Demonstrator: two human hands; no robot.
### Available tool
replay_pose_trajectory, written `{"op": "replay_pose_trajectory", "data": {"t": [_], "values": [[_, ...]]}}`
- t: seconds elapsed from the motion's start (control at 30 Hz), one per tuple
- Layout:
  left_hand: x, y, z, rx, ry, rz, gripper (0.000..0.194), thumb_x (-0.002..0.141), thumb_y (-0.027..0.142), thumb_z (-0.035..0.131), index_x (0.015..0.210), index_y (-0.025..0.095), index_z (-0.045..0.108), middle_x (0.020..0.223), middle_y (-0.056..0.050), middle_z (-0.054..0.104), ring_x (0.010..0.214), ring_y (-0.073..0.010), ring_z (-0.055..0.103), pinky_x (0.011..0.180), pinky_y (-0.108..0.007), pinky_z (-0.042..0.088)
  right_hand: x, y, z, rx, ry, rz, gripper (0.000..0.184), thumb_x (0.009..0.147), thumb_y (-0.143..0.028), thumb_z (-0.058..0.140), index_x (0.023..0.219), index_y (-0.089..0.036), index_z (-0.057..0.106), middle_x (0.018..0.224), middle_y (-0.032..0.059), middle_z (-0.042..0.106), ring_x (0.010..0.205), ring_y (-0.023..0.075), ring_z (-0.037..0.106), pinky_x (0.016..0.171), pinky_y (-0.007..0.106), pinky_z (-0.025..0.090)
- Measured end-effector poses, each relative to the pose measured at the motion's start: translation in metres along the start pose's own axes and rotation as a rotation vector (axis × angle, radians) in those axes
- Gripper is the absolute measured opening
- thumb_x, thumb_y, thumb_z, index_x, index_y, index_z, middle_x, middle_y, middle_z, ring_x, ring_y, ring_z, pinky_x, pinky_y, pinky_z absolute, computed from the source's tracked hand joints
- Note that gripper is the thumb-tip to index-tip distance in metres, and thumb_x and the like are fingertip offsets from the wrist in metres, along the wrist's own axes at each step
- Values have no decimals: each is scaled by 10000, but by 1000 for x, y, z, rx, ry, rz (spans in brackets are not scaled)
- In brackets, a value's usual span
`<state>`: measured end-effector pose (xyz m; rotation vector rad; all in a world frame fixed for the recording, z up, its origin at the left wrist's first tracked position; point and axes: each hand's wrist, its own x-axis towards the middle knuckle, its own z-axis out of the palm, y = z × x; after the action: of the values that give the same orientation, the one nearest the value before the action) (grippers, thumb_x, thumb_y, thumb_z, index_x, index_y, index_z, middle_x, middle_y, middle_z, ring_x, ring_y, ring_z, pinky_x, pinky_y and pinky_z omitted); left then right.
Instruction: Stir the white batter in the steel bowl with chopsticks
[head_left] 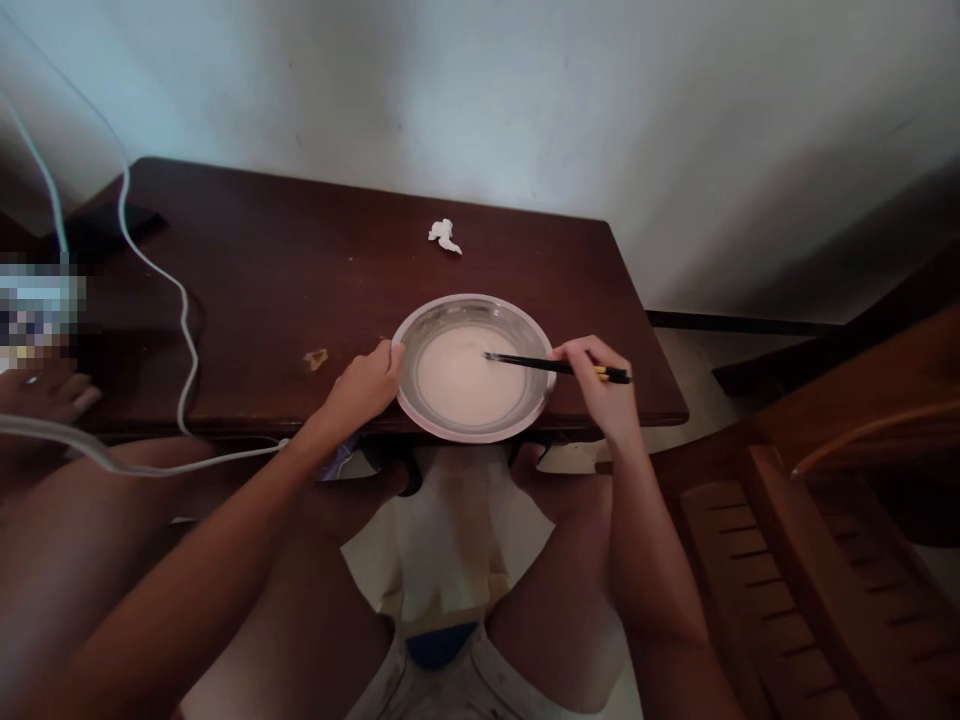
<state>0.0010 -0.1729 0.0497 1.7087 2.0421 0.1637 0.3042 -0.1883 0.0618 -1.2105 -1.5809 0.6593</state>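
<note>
A wide metal bowl (411, 392) sits at the front edge of the dark wooden table, its near rim reaching the edge. Inside it lies a pale, milky liquid (465, 385). My left hand (369, 382) grips the bowl's left rim, fingers closed on it. Black chopsticks (536, 363) are pinched in my right hand (600, 378) at the bowl's right side. Their tips point left and touch or hover just over the liquid; I cannot tell which. My right fingers are close to the right rim.
Crumpled white tissue (445, 236) lies behind the bowl on the table (285, 260). A brown scrap (316, 358) is left of it. White cables (184, 310) cross the left side. Another person's hand (52, 385) holds a blurred object there. A wooden chair (795, 560) stands at right.
</note>
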Motion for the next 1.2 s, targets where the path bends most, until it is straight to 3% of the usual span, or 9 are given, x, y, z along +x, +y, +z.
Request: {"op": "replay_pose_trajectory", "data": {"t": [0.1, 0.27, 0.43, 0.5, 0.63, 0.8, 0.9, 1.0, 1.2], "values": [[0, 0, -1, -1, 4, -1, 504, 1042, 444, 226, 1171, 177, 633, 1185, -255, 739, 1155, -422, 691, 917, -504, 514, -1, -1, -3, 93, 62, 92, 321, 986, -444, 569, 784, -235, 703, 659, -8, 728, 674, 183, 725, 689, 325, 546], [-4, 3, -2, 21, 0, -18, 501, 1048, 429, 215, 1175, 178, 629, 1197, -246, 740, 1175, -409, 687, 929, -485, 511, -3, -6, 5, 34, -214, 17, 237, 961, -409, 618, 858, -249, 759, 924, 30, 808, 916, 202, 746, 835, 349, 555], [-2, 2, -2, 10, -6, -10, 511, 1044, 434, 210, 1172, 169, 628, 1205, -259, 733, 1185, -417, 679, 937, -493, 505, -2, -3, -2, 54, 40, 58, 320, 982, -461, 582, 795, -239, 717, 720, 6, 753, 736, 192, 728, 743, 345, 555], [-2, 2, -2, 6, -10, -15, 521, 1042, 442, 206, 1173, 165, 627, 1204, -267, 730, 1179, -427, 679, 932, -501, 504, -3, -3, -2, 118, 5, 109, 326, 984, -469, 579, 794, -240, 711, 660, -8, 733, 679, 187, 723, 700, 333, 555], [-4, 5, -4, 17, -12, -23, 518, 1042, 427, 201, 1176, 159, 623, 1225, -276, 723, 1189, -430, 674, 940, -505, 501, -3, -6, 4, 84, -216, 31, 251, 959, -411, 624, 820, -244, 751, 885, 21, 804, 880, 194, 748, 815, 334, 555], [-4, 4, -3, 22, -8, -14, 516, 1041, 430, 206, 1187, 163, 623, 1206, -263, 732, 1171, -425, 684, 931, -504, 509, -3, -4, -3, 49, 19, 92, 321, 980, -454, 585, 794, -234, 727, 724, 11, 759, 742, 190, 730, 653, 307, 525], [-3, 2, -2, 19, -11, -10, 526, 1037, 437, 201, 1189, 154, 618, 1211, -274, 726, 1184, -435, 679, 939, -512, 507, -4, -5, -1, 102, -66, 127, 317, 978, -472, 584, 818, -243, 734, 721, 10, 766, 731, 193, 739, 635, 308, 539], [-3, 3, -3, 20, -16, -5, 528, 1036, 426, 195, 1190, 144, 613, 1231, -287, 715, 1210, -440, 665, 951, -515, 502, -3, -6, 4, 53, -214, 32, 243, 959, -412, 621, 847, -251, 764, 911, 27, 811, 901, 200, 751, 811, 344, 563], [-2, 4, -2, 15, -20, -13, 530, 1039, 428, 196, 1202, 147, 614, 1219, -280, 721, 1188, -435, 675, 930, -507, 504, -4, -4, -1, 90, -27, 114, 288, 980, -458, 592, 849, -247, 740, 748, 10, 777, 740, 199, 748, 690, 332, 555]]}}
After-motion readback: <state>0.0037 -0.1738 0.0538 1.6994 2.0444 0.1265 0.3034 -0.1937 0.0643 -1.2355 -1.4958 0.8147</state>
